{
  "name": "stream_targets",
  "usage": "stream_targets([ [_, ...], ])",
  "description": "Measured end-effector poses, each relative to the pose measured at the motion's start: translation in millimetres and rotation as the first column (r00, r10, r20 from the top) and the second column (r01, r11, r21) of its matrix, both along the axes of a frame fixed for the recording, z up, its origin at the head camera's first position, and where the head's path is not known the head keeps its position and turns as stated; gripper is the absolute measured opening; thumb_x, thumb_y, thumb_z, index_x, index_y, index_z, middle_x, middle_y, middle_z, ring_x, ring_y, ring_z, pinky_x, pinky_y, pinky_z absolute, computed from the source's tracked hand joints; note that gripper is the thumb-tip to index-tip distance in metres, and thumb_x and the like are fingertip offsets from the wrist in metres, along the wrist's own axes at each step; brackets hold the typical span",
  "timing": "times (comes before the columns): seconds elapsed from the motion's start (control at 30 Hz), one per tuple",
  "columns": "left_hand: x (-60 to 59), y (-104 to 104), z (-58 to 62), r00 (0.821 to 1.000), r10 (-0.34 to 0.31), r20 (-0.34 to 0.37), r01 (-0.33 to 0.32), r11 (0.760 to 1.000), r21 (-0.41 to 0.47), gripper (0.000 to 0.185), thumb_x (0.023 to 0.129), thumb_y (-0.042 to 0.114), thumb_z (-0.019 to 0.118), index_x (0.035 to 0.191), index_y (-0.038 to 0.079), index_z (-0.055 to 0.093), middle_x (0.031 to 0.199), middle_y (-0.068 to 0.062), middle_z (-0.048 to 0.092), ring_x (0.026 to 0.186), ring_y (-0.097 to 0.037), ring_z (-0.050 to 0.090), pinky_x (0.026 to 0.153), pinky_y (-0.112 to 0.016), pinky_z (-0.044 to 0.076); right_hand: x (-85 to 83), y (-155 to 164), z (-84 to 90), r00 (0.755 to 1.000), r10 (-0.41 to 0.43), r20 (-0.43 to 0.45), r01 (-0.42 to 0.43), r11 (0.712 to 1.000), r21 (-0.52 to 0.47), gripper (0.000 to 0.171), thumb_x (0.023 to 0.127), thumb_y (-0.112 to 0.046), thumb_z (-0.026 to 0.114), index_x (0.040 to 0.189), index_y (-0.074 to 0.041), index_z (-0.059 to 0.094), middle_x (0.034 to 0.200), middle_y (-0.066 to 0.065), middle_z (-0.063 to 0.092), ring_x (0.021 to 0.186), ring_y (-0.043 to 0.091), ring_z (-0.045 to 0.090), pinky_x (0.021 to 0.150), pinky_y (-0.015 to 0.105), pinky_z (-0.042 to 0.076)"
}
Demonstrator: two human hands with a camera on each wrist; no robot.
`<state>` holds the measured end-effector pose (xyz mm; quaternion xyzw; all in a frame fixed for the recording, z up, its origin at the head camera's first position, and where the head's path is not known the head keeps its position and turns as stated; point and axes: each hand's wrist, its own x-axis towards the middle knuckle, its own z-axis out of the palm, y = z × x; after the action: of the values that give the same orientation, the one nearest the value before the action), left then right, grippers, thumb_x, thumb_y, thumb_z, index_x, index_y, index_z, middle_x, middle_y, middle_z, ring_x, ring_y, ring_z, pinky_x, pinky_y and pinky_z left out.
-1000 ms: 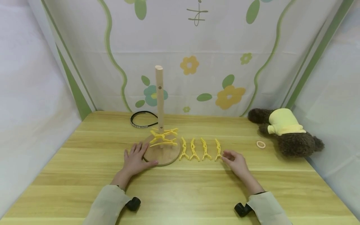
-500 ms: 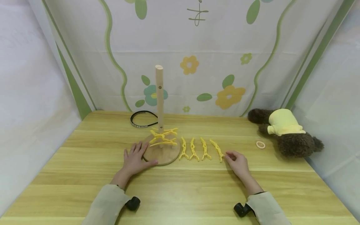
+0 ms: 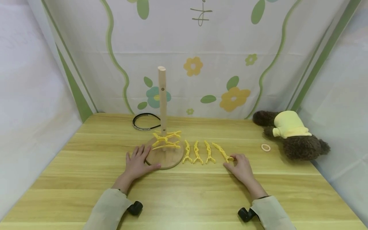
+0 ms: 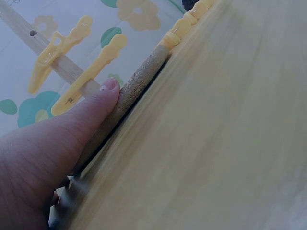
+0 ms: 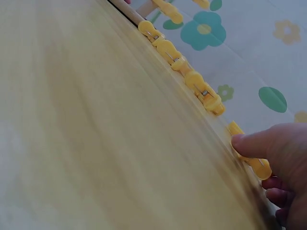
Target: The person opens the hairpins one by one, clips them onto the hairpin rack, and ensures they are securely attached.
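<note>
My left hand (image 3: 138, 163) rests with spread fingers at the left edge of a round wooden base (image 3: 161, 161); its thumb lies along the near rim in the left wrist view. A wooden post (image 3: 163, 99) rises from the base. Yellow hair clips (image 3: 166, 139) sit low around the post. To the right, several more hair clips (image 3: 187, 151) lie side by side on the table. The rightmost hair clip (image 3: 221, 152) lies slanted, its forked end between the thumb and fingers of my right hand (image 3: 241, 167). In the right wrist view, the thumb covers part of that hair clip (image 5: 259, 167).
A black headband (image 3: 142, 128) lies behind the base on the left. At the back right is a brown plush toy (image 3: 291, 127) in a yellow top, face down or turned away. A small pale ring (image 3: 265, 147) lies near it. Patterned cloth (image 3: 201, 86) hangs behind the table.
The rightmost hair clip has turned, its forked end swinging right and its far tip shifting left. My right thumb has moved to the near side of the fork. My left hand stays put.
</note>
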<state>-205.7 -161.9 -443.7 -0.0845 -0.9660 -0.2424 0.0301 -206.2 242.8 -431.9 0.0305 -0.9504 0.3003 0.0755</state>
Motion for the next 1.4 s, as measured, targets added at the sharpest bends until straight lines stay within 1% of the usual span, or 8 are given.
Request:
stream_targets([
  [0.23,0.7,-1,0.3,1.000,0.003,0.006,-0.003,1.000,-0.001,0.098,0.074,0.064,0.063,0.148,0.011,0.027,0.151,-0.025,0.021,0.139,-0.047,0.012,0.103,-0.071,-0.001,-1.0,2,-2.0,0.999,-0.023,-0.039,0.020,0.997,-0.077,0.040,0.084,-0.012,0.067,0.114,0.011,0.056,0.108,0.028,0.056,0.100,0.040,0.052,0.086,0.050,0.042],
  [0.43,0.1,0,1.9,1.000,0.000,0.006,0.000,1.000,-0.009,0.098,0.074,0.065,0.062,0.148,0.011,0.027,0.152,-0.025,0.020,0.140,-0.047,0.012,0.103,-0.071,0.000,-5.6,15,5.2,0.999,-0.039,-0.018,0.035,0.984,-0.173,0.036,0.090,-0.005,0.056,0.122,0.013,0.050,0.110,0.032,0.059,0.100,0.043,0.059,0.086,0.049,0.049],
  [0.53,0.0,1,2.8,1.000,-0.002,0.012,0.002,1.000,-0.003,0.098,0.074,0.065,0.062,0.148,0.011,0.026,0.152,-0.025,0.020,0.140,-0.047,0.011,0.103,-0.071,0.000,-8.0,22,14.5,1.000,-0.013,-0.011,0.011,0.985,-0.171,0.038,0.094,-0.005,0.051,0.127,0.012,0.045,0.116,0.032,0.056,0.102,0.044,0.057,0.085,0.049,0.050],
  [0.8,1.3,1,3.0,1.000,0.000,-0.003,0.000,1.000,0.010,0.098,0.074,0.064,0.063,0.147,0.010,0.028,0.151,-0.026,0.021,0.139,-0.047,0.012,0.103,-0.071,0.000,-25.7,20,49.9,0.984,0.109,-0.137,-0.118,0.991,-0.057,0.033,0.094,-0.005,0.051,0.122,0.012,0.051,0.109,0.032,0.060,0.098,0.043,0.058,0.082,0.052,0.048],
  [0.97,1.9,0,1.5,1.000,-0.001,0.001,0.000,1.000,0.007,0.097,0.074,0.063,0.064,0.147,0.011,0.027,0.151,-0.026,0.021,0.139,-0.047,0.012,0.103,-0.071,-0.001,-42.1,-1,73.3,0.977,0.165,-0.136,-0.175,0.982,-0.066,0.032,0.095,-0.012,0.053,0.121,0.008,0.055,0.109,0.028,0.061,0.101,0.041,0.058,0.086,0.051,0.047],
  [1.13,1.7,-1,1.4,1.000,0.000,0.000,0.000,1.000,0.007,0.097,0.074,0.063,0.063,0.148,0.011,0.027,0.151,-0.026,0.021,0.139,-0.047,0.011,0.103,-0.071,-0.001,-58.4,-38,89.9,0.946,0.244,-0.213,-0.266,0.961,-0.081,0.028,0.090,-0.010,0.060,0.112,0.009,0.062,0.098,0.025,0.066,0.092,0.037,0.063,0.081,0.048,0.051],
  [1.3,1.5,0,2.3,1.000,-0.002,0.003,0.002,1.000,0.015,0.097,0.074,0.063,0.064,0.148,0.011,0.026,0.151,-0.026,0.020,0.140,-0.047,0.011,0.103,-0.071,-0.002,-65.1,-78,99.1,0.915,0.331,-0.230,-0.362,0.926,-0.105,0.026,0.088,-0.009,0.063,0.108,0.008,0.065,0.093,0.022,0.067,0.085,0.033,0.064,0.076,0.043,0.052],
  [1.4,1.5,0,2.0,1.000,-0.004,0.005,0.004,1.000,0.013,0.097,0.075,0.063,0.063,0.148,0.011,0.027,0.152,-0.025,0.020,0.140,-0.047,0.011,0.103,-0.071,-0.002,-67.6,-99,100.6,0.906,0.366,-0.212,-0.397,0.909,-0.128,0.026,0.088,-0.010,0.063,0.108,0.007,0.065,0.094,0.021,0.067,0.084,0.030,0.064,0.075,0.041,0.052],
])
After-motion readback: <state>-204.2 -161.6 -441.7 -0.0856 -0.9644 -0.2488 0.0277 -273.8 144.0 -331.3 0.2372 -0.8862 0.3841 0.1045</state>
